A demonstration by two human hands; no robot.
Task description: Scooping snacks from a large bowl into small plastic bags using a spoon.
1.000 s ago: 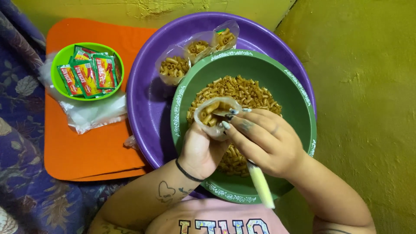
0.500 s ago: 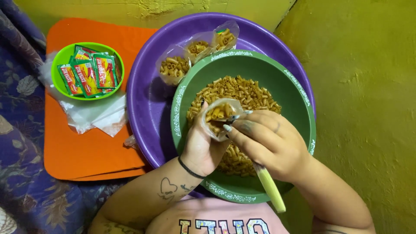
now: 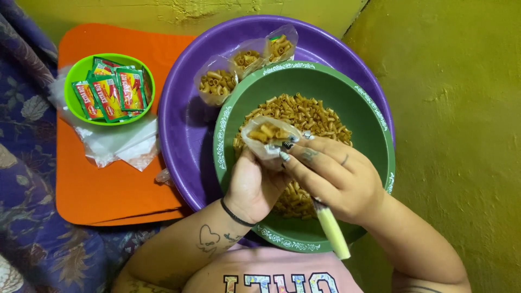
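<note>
I am watching the left hand cupping a small clear plastic bag from below, its fingers curled around the bag's lower part and holding the mouth open upward. The bag is sitting above the near-left part of the green bowl, partly filled with short tube pasta. The right hand is closing around a pale yellow handle, the fingertips pressing at the bag's mouth; the working end of the utensil is hidden behind the bag, so I cannot tell its shape. The loose pasta is lying heaped in the green bowl, which is resting inside a larger purple basin. Three filled small bags are standing along the basin's far-left inner side, just beside the green bowl's rim. Well apart to the left, a light green bowl holding red and green sachets is sitting on crumpled clear plastic, on an orange mat.
</note>
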